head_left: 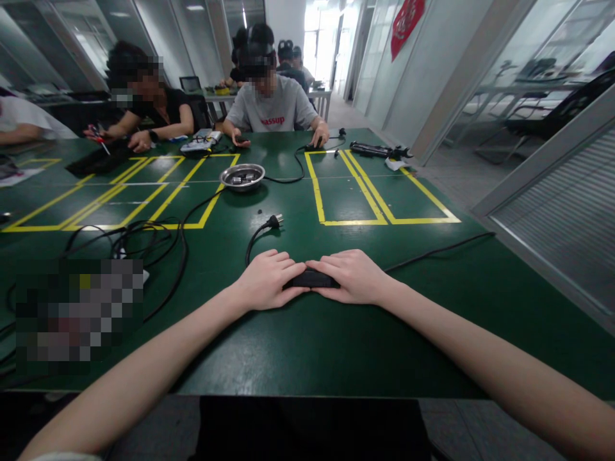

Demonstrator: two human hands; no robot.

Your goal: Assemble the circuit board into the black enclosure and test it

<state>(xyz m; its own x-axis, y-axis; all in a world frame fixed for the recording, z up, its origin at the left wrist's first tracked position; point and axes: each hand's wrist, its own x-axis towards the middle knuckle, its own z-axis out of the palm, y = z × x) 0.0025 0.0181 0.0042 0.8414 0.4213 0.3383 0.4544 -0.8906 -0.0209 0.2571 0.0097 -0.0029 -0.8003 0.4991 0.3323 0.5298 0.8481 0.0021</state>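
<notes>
Both my hands hold a black power adapter (314,278) low over the green table. My left hand (268,280) grips its left end, fingers on top and thumb along the near side. My right hand (355,276) is closed around the right end the same way, and the fingertips of both hands nearly meet. A cord with a black plug (273,222) curves out beyond my left hand, its metal prongs pointing right. From behind my right hand a thin black cable (437,249) runs to the table's right edge.
A metal bowl (242,177) with small metal parts stands further back. Coiled black cables (129,238) and a pixelated object (79,310) lie left. Yellow tape (353,223) marks rectangles on the table (307,358). Co-workers (271,102) sit across, near a folded black stand-like object (372,149).
</notes>
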